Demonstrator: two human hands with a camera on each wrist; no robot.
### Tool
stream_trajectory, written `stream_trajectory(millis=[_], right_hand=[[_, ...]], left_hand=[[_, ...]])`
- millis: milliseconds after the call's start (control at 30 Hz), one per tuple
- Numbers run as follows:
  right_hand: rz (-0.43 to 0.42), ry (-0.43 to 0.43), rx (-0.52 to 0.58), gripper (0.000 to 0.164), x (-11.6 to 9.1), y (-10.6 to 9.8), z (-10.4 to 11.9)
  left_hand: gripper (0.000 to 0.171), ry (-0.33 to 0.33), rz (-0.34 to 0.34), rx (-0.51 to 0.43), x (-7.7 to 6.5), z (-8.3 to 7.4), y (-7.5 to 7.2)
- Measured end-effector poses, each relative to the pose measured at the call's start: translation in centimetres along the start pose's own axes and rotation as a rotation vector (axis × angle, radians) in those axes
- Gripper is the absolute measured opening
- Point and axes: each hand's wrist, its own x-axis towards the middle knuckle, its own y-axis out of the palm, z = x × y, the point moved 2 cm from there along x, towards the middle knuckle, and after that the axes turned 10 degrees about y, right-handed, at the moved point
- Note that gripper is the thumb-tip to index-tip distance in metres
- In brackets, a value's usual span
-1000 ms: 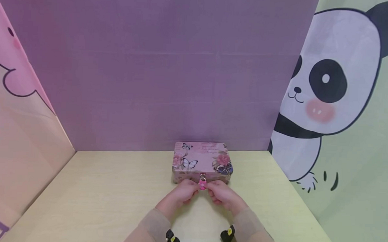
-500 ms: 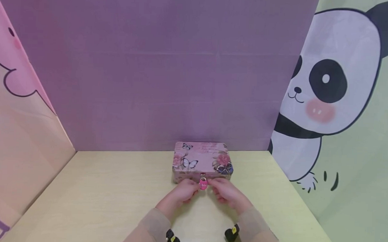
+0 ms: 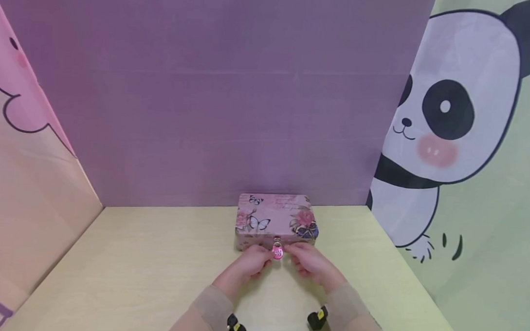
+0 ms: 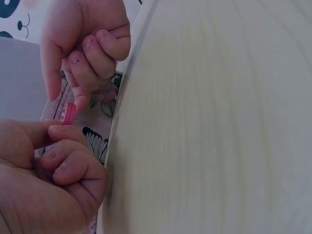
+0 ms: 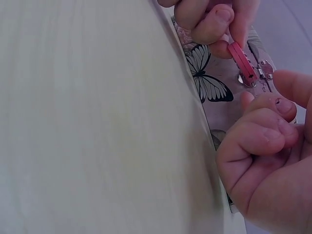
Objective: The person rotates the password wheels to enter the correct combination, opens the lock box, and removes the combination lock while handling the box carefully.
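Note:
A tin box (image 3: 274, 214) printed with butterflies and roses stands with its lid down. From the clasp (image 5: 264, 69) on its front hangs a small pink padlock (image 3: 277, 252), with dials along one edge in the right wrist view. My left hand (image 3: 254, 260) pinches the padlock's lower end between thumb and finger. Just to the right, my right hand (image 3: 309, 262) has its thumb and index finger spread apart beside the padlock. Its other fingers curl toward the palm, and nothing is between them. The index fingertip is close to the padlock's shackle end.
The box stands near the back edge of a pale wooden table (image 3: 148, 259), against a purple backdrop (image 3: 206, 100). A side panel with a panda picture (image 3: 451, 108) rises at the right, a pink and peach panel (image 3: 32, 186) at the left.
My right hand has drawn back a little to the right, its fingers coming away from the padlock. The padlock's face has turned slightly in my left hand. The box has stayed in place.

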Motion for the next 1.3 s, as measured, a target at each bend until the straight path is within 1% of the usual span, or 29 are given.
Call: stream_trajectory(millis=[100,367,667,900,1300], right_hand=[[0.004,-0.005,-0.001,0.025,0.1,0.1,0.0],[0.04,-0.017,-0.011,0.025,0.2,0.6,0.0],[0.07,-0.014,-0.026,0.021,0.2,1.2,-0.2],[0.06,-0.013,-0.013,0.022,0.2,1.5,-0.3],[0.061,-0.018,0.008,0.016,0.3,1.7,-0.4]], left_hand=[[0.03,0.008,0.0,-0.001,0.0,0.0,0.0],[0.032,0.014,-0.001,0.004,-0.1,0.1,0.0],[0.032,0.005,-0.002,-0.001,0.0,0.0,-0.1],[0.034,0.009,0.001,0.018,-0.2,-0.1,-0.1],[0.034,0.02,0.006,0.008,0.0,0.0,0.1]])
